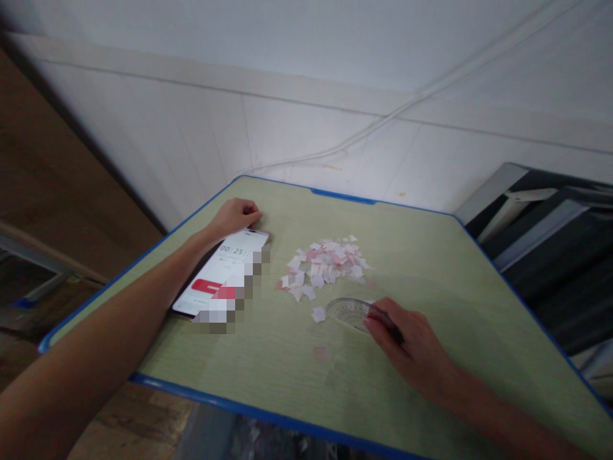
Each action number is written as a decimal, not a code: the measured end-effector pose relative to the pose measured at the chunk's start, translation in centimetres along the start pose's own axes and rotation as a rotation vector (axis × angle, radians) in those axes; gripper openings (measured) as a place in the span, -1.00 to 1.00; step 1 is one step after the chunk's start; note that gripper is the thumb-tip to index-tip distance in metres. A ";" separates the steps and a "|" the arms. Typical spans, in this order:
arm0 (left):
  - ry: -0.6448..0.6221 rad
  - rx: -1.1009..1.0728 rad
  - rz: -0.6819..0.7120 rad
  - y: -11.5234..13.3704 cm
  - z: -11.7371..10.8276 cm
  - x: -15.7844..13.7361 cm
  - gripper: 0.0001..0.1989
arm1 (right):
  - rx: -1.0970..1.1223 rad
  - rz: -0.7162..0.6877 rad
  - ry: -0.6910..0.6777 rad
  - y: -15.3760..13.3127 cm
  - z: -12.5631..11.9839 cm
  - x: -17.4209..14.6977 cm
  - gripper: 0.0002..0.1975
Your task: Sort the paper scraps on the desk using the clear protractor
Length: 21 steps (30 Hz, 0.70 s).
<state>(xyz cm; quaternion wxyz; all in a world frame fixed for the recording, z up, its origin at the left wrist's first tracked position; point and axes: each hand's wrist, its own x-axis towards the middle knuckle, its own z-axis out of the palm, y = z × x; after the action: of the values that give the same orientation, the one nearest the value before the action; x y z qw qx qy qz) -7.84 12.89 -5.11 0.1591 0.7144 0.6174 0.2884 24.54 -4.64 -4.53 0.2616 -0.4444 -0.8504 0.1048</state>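
My right hand (414, 342) pinches the edge of a clear protractor (347, 313), whose printed scale shows on the left. It is held low over the table, and I cannot tell if it touches the surface. Just past it is a loose heap of small torn paper pieces (330, 259), white and pink. One white scrap (318, 314) lies by the protractor's left end, and a pink scrap (321, 353) lies nearer me. My left hand (235, 216) rests on the table with curled fingers, nothing visible in it, beyond the top of a phone (225, 275) showing a running timer.
The green tabletop (268, 358) has a blue rim and stands against a white wall (306, 128) with a cable. Dark flat items (555, 249) lean at the right. A brown wooden panel (62, 147) stands at the left. Something holding scraps sits below the front edge.
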 end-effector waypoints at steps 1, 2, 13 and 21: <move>0.001 -0.002 0.001 0.0 0.0 0.0 -0.79 | 0.001 0.002 -0.003 0.0 0.0 0.0 -0.82; 0.002 -0.003 0.000 0.0 0.0 0.0 -0.79 | -0.001 0.003 -0.006 0.0 0.0 0.0 -0.82; -0.005 -0.003 -0.010 0.1 0.0 0.0 -0.80 | -0.027 -0.024 0.007 0.1 0.0 -0.1 -0.81; -0.003 0.007 -0.017 0.4 -0.2 -0.2 -0.78 | -0.031 -0.065 0.019 -0.1 -0.1 -0.2 -0.82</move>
<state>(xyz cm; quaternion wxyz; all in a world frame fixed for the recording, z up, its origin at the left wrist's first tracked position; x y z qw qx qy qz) -7.61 12.61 -4.77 0.1601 0.7102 0.6241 0.2838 24.65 -4.86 -4.46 0.2659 -0.4214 -0.8635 0.0787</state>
